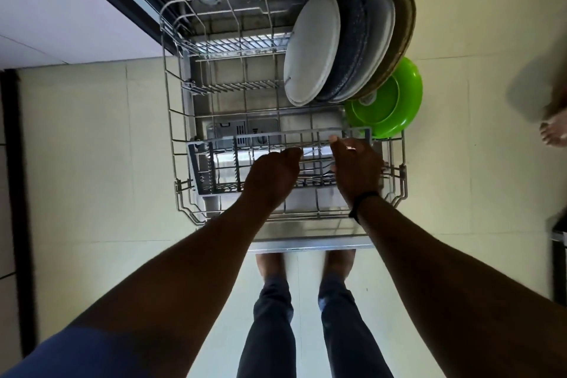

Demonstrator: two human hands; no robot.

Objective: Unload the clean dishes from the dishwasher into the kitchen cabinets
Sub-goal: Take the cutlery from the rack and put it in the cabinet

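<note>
With the dishwasher door [313, 243] dropped flat over the tiled floor [92, 147], the lower wire rack [171, 120] is seen pulled all the way out on top of it. Four plates [313, 46] are stood on edge in the rack's far right corner, pale one in front, a dark speckled one behind it, then another pale and a brownish one. A green bowl [395, 101] is tucked just beside them at the right rim. Nearer the front, a grey cutlery basket [208, 169] is laid across the rack, with some thin cutlery barely made out inside it. Both hands are reached into that basket: the left hand [273, 176] is curled with fingers bunched, though what's pinched can't be told, and the right hand [357, 166] is curled down over the basket's right end, grip hidden too. A dark band [363, 202] is worn on the right wrist.
</note>
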